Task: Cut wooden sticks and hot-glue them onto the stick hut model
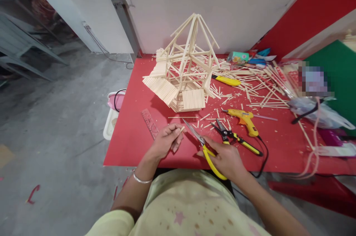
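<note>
Between the fingertips of my left hand (166, 140) is a short wooden stick (181, 130), pinched near the table's front edge. My right hand (224, 154) grips a pair of scissors (208, 154) by the yellow handles, blades pointing up and left toward the stick but apart from it. Behind both hands stands a pagoda-like model (189, 69) of thin wooden sticks, its lower roof panels partly covered with sticks laid side by side. One longer stick (182, 117) lies flat just before the model. A clear ruler (149, 123) lies beside my left hand, partly hidden by it.
Right of the scissors lie black-and-yellow pliers (236, 137) and a yellow glue gun (243, 119) with a trailing cord. A yellow cutter knife (228, 81), scattered sticks (258, 84) and plastic bags (319, 111) cover the right side. The red table (125, 128) meets a wall behind.
</note>
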Demonstrator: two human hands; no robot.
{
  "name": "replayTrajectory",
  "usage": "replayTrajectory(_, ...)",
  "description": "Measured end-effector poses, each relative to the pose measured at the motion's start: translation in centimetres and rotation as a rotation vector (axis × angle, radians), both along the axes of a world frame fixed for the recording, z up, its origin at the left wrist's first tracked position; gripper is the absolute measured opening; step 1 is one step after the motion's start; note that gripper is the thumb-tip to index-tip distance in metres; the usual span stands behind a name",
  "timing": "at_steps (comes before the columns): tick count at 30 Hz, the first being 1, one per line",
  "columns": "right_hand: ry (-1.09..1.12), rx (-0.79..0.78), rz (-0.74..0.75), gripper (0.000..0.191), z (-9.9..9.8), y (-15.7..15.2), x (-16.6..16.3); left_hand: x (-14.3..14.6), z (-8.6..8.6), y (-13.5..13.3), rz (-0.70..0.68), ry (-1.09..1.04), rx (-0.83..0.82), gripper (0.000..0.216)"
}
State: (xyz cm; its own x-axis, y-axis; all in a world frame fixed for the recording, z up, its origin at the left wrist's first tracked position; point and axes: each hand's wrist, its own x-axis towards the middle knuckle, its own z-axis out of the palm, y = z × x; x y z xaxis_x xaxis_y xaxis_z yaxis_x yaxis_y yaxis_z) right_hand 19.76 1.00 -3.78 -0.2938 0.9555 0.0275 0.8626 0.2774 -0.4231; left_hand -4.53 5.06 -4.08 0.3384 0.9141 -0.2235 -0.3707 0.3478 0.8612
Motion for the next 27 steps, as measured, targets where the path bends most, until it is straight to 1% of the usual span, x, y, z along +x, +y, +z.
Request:
replayTrajectory(2, -0.115, 0.027, 0.006, 0.057, 0.0, 0.0, -0.2, -0.1, 0.2, 0.0, 0.026, 0.0, -0.006, 0.027)
replayTrajectory(4, -0.193, 0.067, 0.038, 0.053, 0.1, -0.1, -0.6, -0.1, 0.4, 0.0, 0.065, -0.007, 0.002, 0.028)
replayTrajectory(6, -0.229, 0.09, 0.08, 0.046, 0.3, -0.1, -1.0, -0.1, 0.9, 0.1, 0.121, -0.027, 0.001, 0.027)
replayTrajectory(8, -0.204, 0.102, 0.118, 0.04, 0.7, -0.1, -1.4, 0.0, 1.4, 0.4, 0.189, -0.053, -0.019, 0.026)
replayTrajectory(11, -0.057, 0.151, 0.11, 0.028, 1.6, 0.3, -2.2, 0.1, 2.1, 1.0, 0.28, -0.088, -0.076, 0.027)
replayTrajectory(13, 0.091, 0.174, 0.092, 0.024, 2.4, 0.9, -2.9, 0.2, 2.5, 1.4, 0.31, -0.096, -0.104, 0.027)
replayTrajectory(14, 0.18, 0.16, 0.085, 0.023, 2.9, 1.2, -3.3, 0.3, 2.7, 1.5, 0.318, -0.092, -0.108, 0.027)
replayTrajectory(17, 0.455, 0.01, 0.085, 0.022, 4.3, 2.1, -5.0, 0.9, 3.4, 1.5, 0.333, -0.043, -0.098, 0.028)
replayTrajectory(19, 0.587, -0.085, 0.07, 0.022, 5.1, 2.5, -6.1, 1.6, 3.7, 1.1, 0.325, -0.018, -0.109, 0.03)
replayTrajectory(20, 0.636, -0.103, 0.063, 0.021, 5.3, 2.7, -6.5, 2.0, 3.8, 1.0, 0.315, -0.02, -0.121, 0.031)
replayTrajectory(23, 0.698, -0.111, 0.054, 0.023, 5.2, 3.1, -6.9, 3.2, 3.6, 0.4, 0.285, -0.05, -0.142, 0.032)
replayTrajectory(27, 0.649, -0.093, 0.013, 0.026, 4.4, 3.4, -6.1, 4.1, 3.3, 0.4, 0.237, -0.047, -0.133, 0.029)
